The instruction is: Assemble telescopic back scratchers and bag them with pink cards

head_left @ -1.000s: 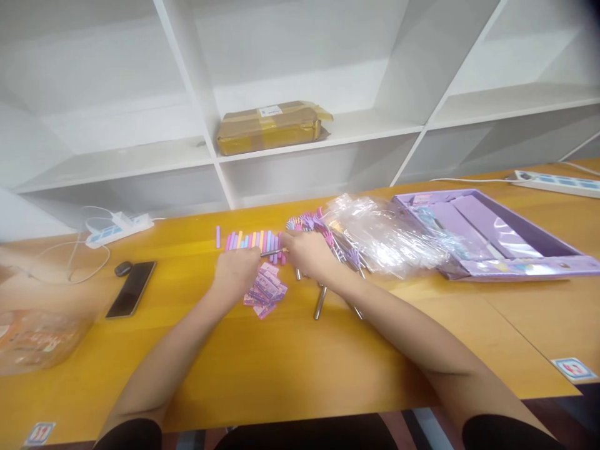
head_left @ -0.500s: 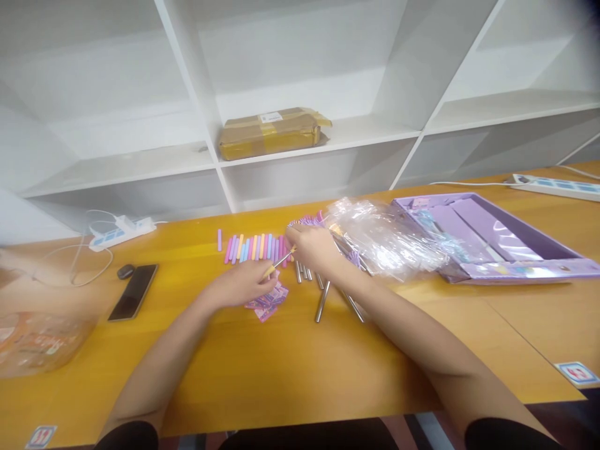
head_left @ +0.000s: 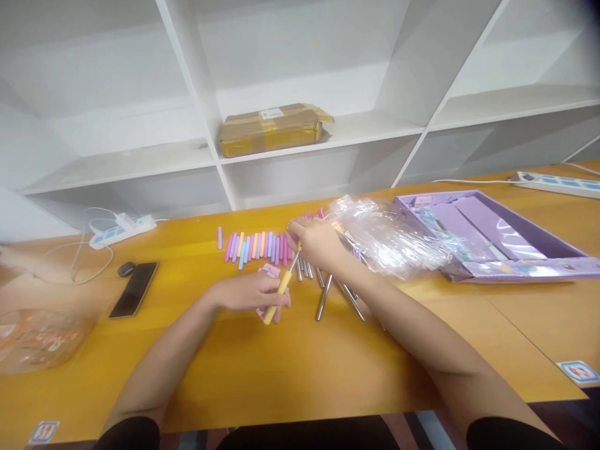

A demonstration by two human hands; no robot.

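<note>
My left hand [head_left: 255, 292] is closed round a thin tool with a yellow handle [head_left: 276, 299] and a narrow metal shaft, slanting up to the right. At the shaft's upper end my right hand [head_left: 315, 240] is closed in a pinch; a bit of yellow shows under its fingers, and the rest is hidden. Beyond my left hand lies a row of pink, purple, blue and yellow sticks [head_left: 255, 245]. Small pink printed cards [head_left: 269, 270] are partly covered by my left hand. Several metal tubes [head_left: 323, 299] lie beneath my right hand and forearm.
Crumpled clear plastic [head_left: 379, 237] lies right of my hands, against an open purple box [head_left: 525, 270]. On the left are a phone [head_left: 134, 290], a dark small case [head_left: 125, 269], a power strip [head_left: 124, 231] and a clear-orange bag [head_left: 40, 340]. A taped carton [head_left: 269, 131] rests on the shelf.
My left hand has come down slightly and turned, so the yellow handle now shows at full length. My right hand stays nearly in place at the shaft's upper end.
</note>
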